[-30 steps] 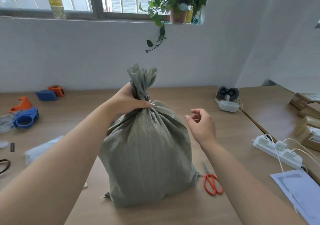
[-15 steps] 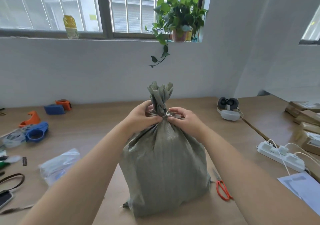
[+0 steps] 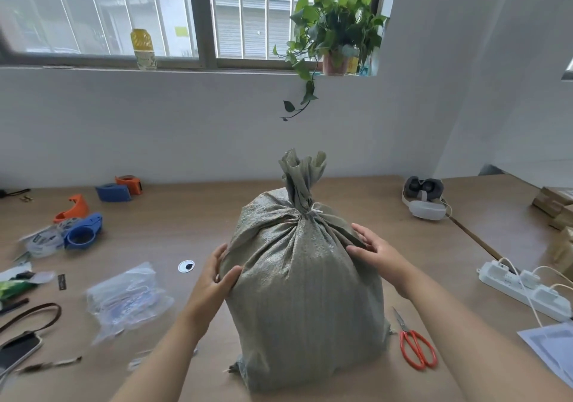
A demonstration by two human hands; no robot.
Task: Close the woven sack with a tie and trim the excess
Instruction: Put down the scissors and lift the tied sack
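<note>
A grey-green woven sack (image 3: 305, 302) stands upright on the wooden table (image 3: 192, 212), full and bunched at the neck. A thin white tie (image 3: 314, 210) circles the neck, with a short end sticking out to the right. My left hand (image 3: 217, 280) rests flat against the sack's upper left side, fingers spread. My right hand (image 3: 375, 251) lies on the sack's upper right shoulder, fingers apart. Neither hand grips anything. Red-handled scissors (image 3: 414, 344) lie on the table just right of the sack's base.
A clear plastic bag (image 3: 127, 298) lies left of the sack, with tape dispensers (image 3: 82, 231) and a phone (image 3: 18, 350) farther left. A white power strip (image 3: 524, 290) with cables, papers (image 3: 552, 349) and a headset (image 3: 424, 200) sit on the right. The wall runs behind the table.
Both hands have left the neck and tie and dropped to the sack's upper sides. The tie now stays round the neck on its own. The camera view has tilted upward.
</note>
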